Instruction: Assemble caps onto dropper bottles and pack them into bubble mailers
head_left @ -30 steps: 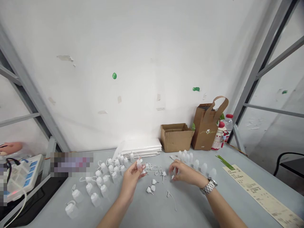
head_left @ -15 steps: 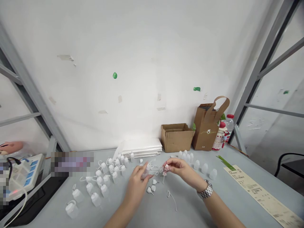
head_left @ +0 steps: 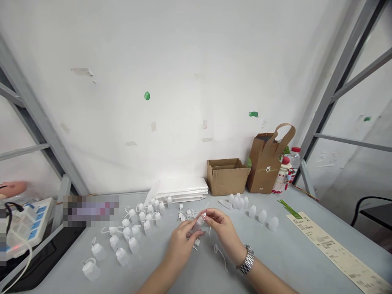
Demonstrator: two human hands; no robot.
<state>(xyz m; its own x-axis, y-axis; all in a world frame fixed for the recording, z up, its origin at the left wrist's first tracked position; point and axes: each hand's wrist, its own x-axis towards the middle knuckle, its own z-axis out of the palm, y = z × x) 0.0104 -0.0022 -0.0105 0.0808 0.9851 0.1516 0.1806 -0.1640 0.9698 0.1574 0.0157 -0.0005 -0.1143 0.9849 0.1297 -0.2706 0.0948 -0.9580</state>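
Between the fingers of my left hand (head_left: 180, 247) is a small translucent plastic bottle (head_left: 197, 224), tilted toward the right. My right hand (head_left: 225, 232), with a metal watch at the wrist, pinches a small white cap (head_left: 204, 216) at the bottle's top. A thin white cord hangs below the right fingers. Whether the cap is seated on the neck is hidden by the fingertips. Just under the hands lies a loose white cap (head_left: 197, 243). A looped white cord (head_left: 221, 257) lies nearer to me, and more caps and cords (head_left: 183, 213) lie behind the left hand.
Several corded bottles (head_left: 122, 256) stand on the left of the grey table. Several bottles without cords (head_left: 262, 216) stand on the right. Behind are white packets (head_left: 180, 191), a cardboard box (head_left: 228, 179) and a paper bag (head_left: 261, 171). A long printed strip (head_left: 333, 249) lies at right.
My right hand has moved left with the cap, and my left hand has brought the bottle slightly right. The two now meet, where before they were apart.
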